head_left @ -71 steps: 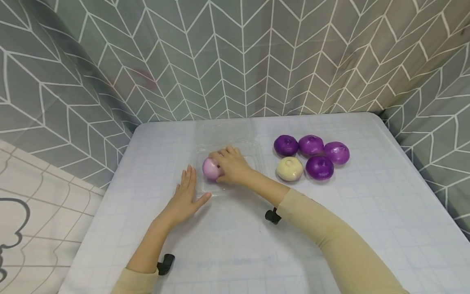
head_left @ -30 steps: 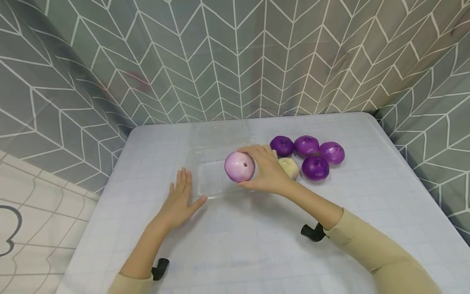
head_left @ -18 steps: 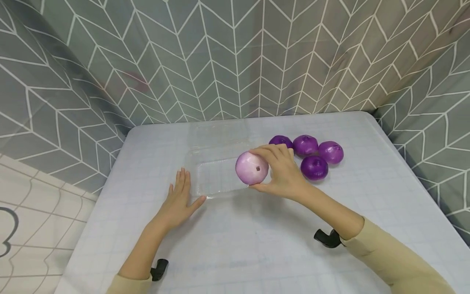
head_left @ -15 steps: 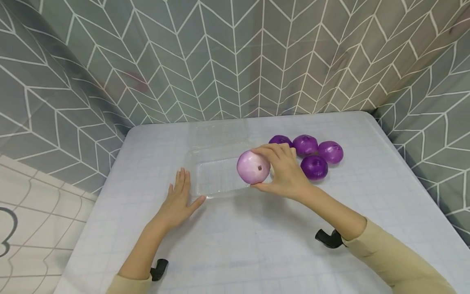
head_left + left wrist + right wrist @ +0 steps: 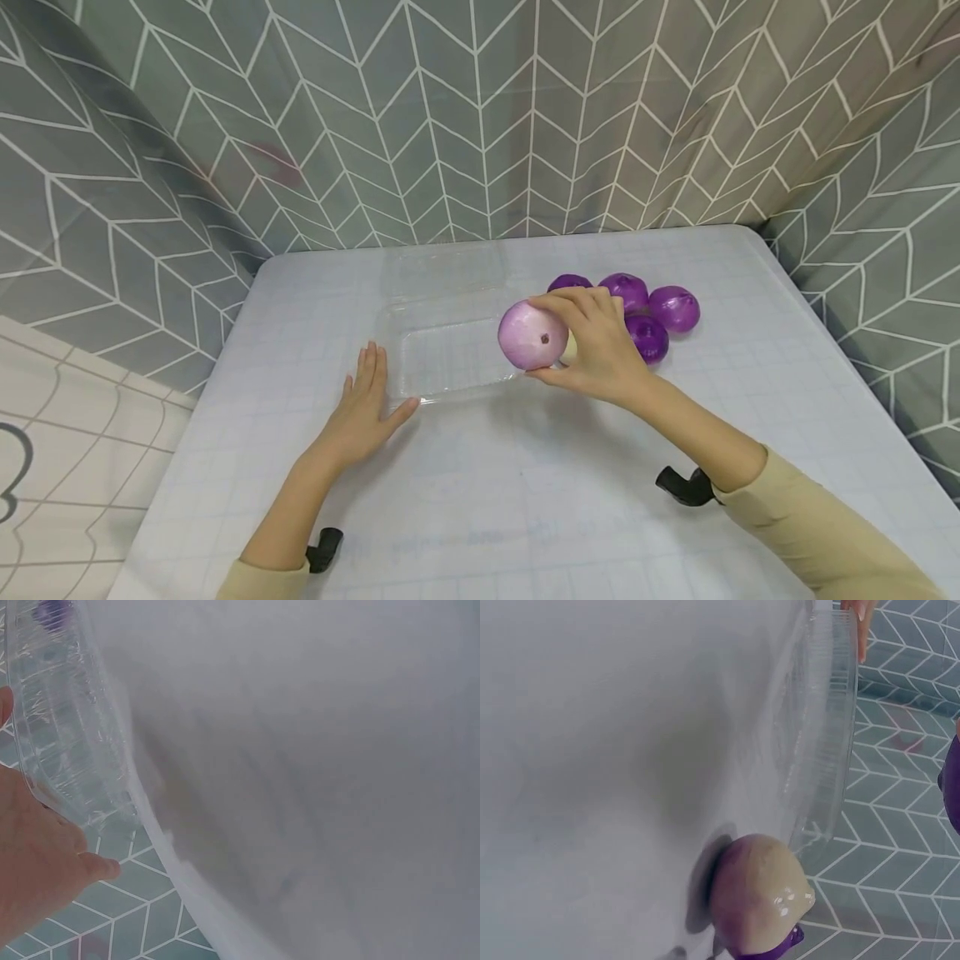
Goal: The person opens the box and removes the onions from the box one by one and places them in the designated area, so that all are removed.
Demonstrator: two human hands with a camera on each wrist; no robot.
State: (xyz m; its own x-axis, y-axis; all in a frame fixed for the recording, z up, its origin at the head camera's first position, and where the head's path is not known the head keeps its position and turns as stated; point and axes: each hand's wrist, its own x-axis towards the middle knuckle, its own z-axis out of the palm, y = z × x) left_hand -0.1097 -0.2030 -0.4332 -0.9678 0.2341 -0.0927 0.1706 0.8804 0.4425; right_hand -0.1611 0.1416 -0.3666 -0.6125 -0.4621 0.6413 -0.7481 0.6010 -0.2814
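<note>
My right hand [image 5: 600, 350] grips a pale pinkish-purple onion [image 5: 528, 335] between fingers and thumb. It is held up above the right end of a clear plastic clamshell box [image 5: 450, 393], whose lid [image 5: 447, 271] lies folded back. In the right wrist view, only a dark purple edge of the held onion [image 5: 952, 787] shows. With fingers stretched out, my left hand [image 5: 363, 417] rests at the box's left side, its thumb by the near left corner. A cream-coloured onion [image 5: 757, 892] sits on the table, mostly hidden behind my right hand in the head view.
Several purple onions, one of them dark [image 5: 648, 338] and another brighter [image 5: 673, 309], stand grouped right of the box on the white table [image 5: 480, 500]. A grey patterned curtain [image 5: 480, 125] hangs behind the table. Black wrist cameras [image 5: 325, 550] sit below both sleeves.
My right hand has lifted the pale onion out of the clear box and carried it rightward, toward the other onions. My left hand has stayed beside the box.
</note>
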